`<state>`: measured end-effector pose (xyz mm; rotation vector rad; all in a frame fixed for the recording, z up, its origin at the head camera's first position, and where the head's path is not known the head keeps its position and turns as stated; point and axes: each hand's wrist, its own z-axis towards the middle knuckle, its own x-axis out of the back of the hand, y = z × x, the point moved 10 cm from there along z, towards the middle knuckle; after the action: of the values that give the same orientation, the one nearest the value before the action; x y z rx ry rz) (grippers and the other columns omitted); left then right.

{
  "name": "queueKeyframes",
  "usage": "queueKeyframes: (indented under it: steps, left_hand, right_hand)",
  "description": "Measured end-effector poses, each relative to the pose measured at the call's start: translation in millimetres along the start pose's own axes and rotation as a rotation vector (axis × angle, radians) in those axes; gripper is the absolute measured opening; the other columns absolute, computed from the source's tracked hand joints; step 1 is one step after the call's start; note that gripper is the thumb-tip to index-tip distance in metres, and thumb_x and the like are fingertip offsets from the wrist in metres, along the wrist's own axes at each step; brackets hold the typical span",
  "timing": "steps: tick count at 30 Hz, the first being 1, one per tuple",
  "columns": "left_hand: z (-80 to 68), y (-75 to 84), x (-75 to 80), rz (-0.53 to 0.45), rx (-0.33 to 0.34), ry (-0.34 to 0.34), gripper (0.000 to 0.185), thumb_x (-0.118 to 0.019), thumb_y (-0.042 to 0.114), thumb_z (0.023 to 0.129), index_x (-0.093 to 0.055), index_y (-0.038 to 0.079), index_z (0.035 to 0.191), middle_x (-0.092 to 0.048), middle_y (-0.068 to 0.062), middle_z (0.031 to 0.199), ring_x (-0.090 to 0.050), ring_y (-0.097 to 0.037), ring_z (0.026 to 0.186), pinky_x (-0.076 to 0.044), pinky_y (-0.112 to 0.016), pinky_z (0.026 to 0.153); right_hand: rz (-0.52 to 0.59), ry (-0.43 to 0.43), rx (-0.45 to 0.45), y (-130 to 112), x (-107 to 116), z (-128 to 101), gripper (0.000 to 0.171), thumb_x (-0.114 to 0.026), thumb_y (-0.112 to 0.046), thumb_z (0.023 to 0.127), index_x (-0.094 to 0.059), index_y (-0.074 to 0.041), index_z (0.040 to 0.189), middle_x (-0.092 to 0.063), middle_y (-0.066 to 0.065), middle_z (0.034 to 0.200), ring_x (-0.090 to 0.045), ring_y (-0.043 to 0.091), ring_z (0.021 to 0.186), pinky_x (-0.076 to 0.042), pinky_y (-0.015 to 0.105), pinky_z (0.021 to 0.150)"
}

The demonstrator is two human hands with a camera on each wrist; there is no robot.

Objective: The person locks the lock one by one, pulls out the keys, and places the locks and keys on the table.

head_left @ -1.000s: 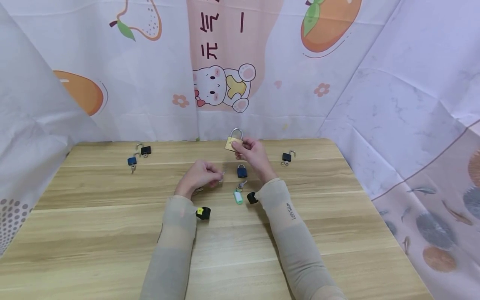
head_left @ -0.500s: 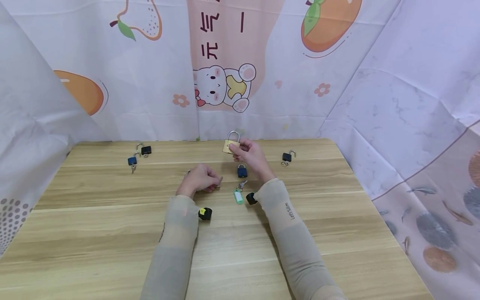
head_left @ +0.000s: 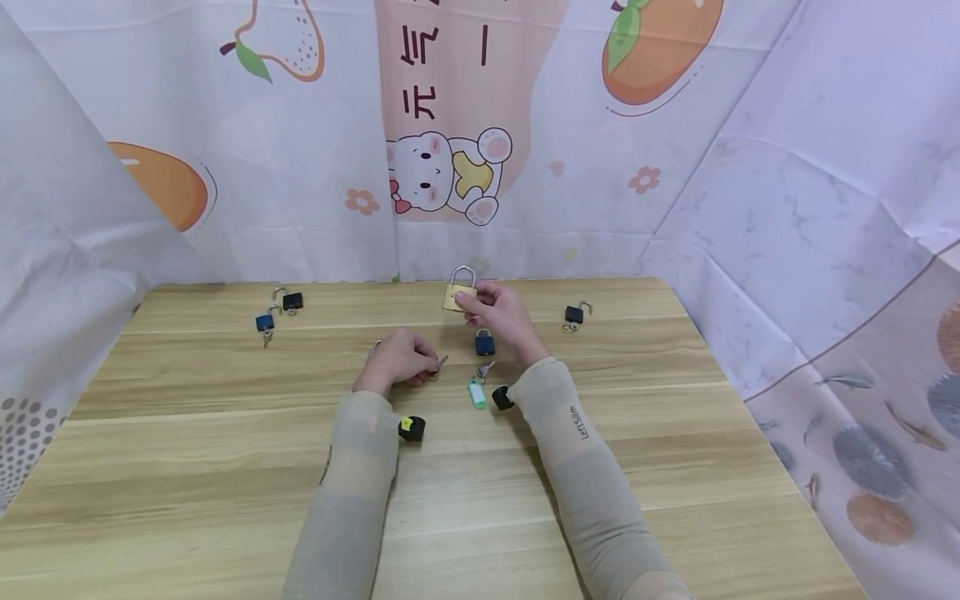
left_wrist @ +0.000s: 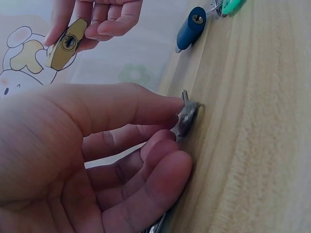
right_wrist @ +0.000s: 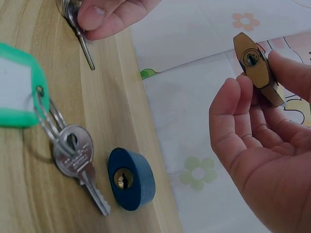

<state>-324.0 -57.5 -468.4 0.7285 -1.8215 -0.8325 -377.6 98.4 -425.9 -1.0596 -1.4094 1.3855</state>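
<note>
My right hand (head_left: 504,315) holds a brass padlock (head_left: 458,297) by its body above the back of the table. Its shackle points up and looks closed; in the right wrist view the padlock's keyhole (right_wrist: 250,59) faces the camera. My left hand (head_left: 400,358) is low over the wood, its fingertips pinching a silver key (right_wrist: 85,48) whose blade sticks out toward the right. Key and padlock are apart. Between the hands a blue padlock (head_left: 485,342) lies with its shackle closed. Just nearer are silver keys (right_wrist: 75,153) on a ring with a green tag (head_left: 477,394).
At the back left lie a black padlock (head_left: 292,301) and a blue padlock (head_left: 265,322), both with open shackles and keys. Another dark open padlock (head_left: 574,314) lies at the right. A metal loop (head_left: 374,347) partly shows behind my left hand. A printed curtain (head_left: 300,242) borders the table's back.
The brass padlock in my right hand has shifted slightly left and down. My left hand has shifted slightly with the key, which now angles up to the right.
</note>
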Motion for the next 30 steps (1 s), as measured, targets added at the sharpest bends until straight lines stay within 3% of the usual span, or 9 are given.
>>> queueKeyframes:
  steps: [4, 7, 12, 15, 19, 24, 30]
  left_hand:
    - [1.3, 4.2, -0.4, 0.015, -0.049, -0.008, 0.012, -0.080, 0.012, 0.086, -0.077, 0.006, 0.095, -0.073, -0.003, 0.082, -0.065, -0.015, 0.065, -0.056, -0.026, 0.060]
    - [1.9, 13.9, 1.2, -0.004, -0.142, -0.001, 0.022, -0.079, 0.012, 0.086, -0.075, 0.004, 0.106, -0.073, -0.004, 0.092, -0.066, -0.017, 0.074, -0.055, -0.028, 0.065]
    - [-0.3, 30.1, 14.1, -0.109, -0.284, 0.100, 0.036, -0.074, 0.013, 0.092, -0.067, -0.002, 0.124, -0.071, -0.013, 0.110, -0.068, -0.026, 0.095, -0.057, -0.038, 0.082]
    - [-1.4, 36.0, 22.1, -0.181, -0.339, 0.159, 0.044, -0.072, 0.016, 0.095, -0.061, -0.004, 0.133, -0.068, -0.020, 0.119, -0.069, -0.031, 0.102, -0.057, -0.043, 0.091]
    - [-3.0, 40.4, 29.8, -0.253, -0.383, 0.217, 0.045, -0.073, 0.015, 0.096, -0.060, -0.003, 0.135, -0.068, -0.021, 0.119, -0.070, -0.032, 0.102, -0.058, -0.043, 0.090]
    - [-5.2, 38.7, 37.7, -0.238, -0.387, 0.296, 0.037, -0.074, 0.012, 0.095, -0.066, -0.004, 0.127, -0.071, -0.018, 0.111, -0.070, -0.029, 0.096, -0.059, -0.039, 0.086]
    - [-4.2, 34.5, 40.0, -0.200, -0.376, 0.329, 0.036, -0.074, 0.010, 0.095, -0.067, -0.005, 0.126, -0.072, -0.019, 0.108, -0.070, -0.028, 0.094, -0.059, -0.038, 0.084]
  right_hand:
    - [-0.009, -0.004, 0.014, -1, 0, 0, 0.026, -0.073, -0.023, 0.097, -0.066, -0.001, 0.110, -0.070, 0.006, 0.090, -0.065, 0.016, 0.078, -0.053, 0.059, 0.092]
    - [-0.021, -0.009, 0.026, -1, -1, 0, 0.025, -0.073, -0.024, 0.096, -0.066, -0.002, 0.107, -0.069, 0.010, 0.091, -0.065, 0.017, 0.079, -0.053, 0.061, 0.092]
    - [-0.049, -0.024, 0.025, 0, -3, -1, 0.029, -0.074, -0.026, 0.096, -0.067, -0.003, 0.112, -0.067, 0.025, 0.104, -0.066, 0.020, 0.083, -0.051, 0.063, 0.093]
    - [-0.065, -0.031, 0.008, 1, -5, -2, 0.031, -0.074, -0.026, 0.096, -0.067, -0.004, 0.116, -0.067, 0.022, 0.103, -0.065, 0.021, 0.085, -0.051, 0.063, 0.093]
    - [-0.089, -0.049, -0.010, 3, -10, -3, 0.031, -0.071, -0.021, 0.098, -0.066, -0.001, 0.121, -0.068, 0.013, 0.099, -0.064, 0.020, 0.086, -0.056, 0.055, 0.090]
    - [-0.101, -0.072, -0.046, 7, -16, -1, 0.038, -0.062, -0.009, 0.102, -0.058, 0.004, 0.138, -0.069, 0.018, 0.113, -0.067, 0.018, 0.086, -0.061, 0.038, 0.083]
    - [-0.080, -0.075, -0.084, 16, -16, 2, 0.043, -0.055, -0.004, 0.104, -0.049, 0.004, 0.146, -0.066, 0.022, 0.120, -0.066, 0.016, 0.084, -0.061, 0.037, 0.082]
